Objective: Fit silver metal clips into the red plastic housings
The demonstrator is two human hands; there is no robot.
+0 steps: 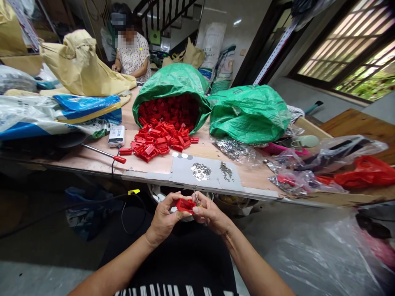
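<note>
Red housing point(184, 205) in left hand point(165, 218); right hand point(211, 212) pinching metal tool point(196, 198)

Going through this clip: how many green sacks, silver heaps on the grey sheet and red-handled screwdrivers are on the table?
Green woven sacks: 2
Silver heaps of small metal pieces: 2
Red-handled screwdriver: 1
Total: 5

Wooden table point(256, 172), spilled red plastic parts point(154, 142), green sack point(171, 78), grey sheet point(182, 172), red-handled screwdriver point(106, 153)
</note>
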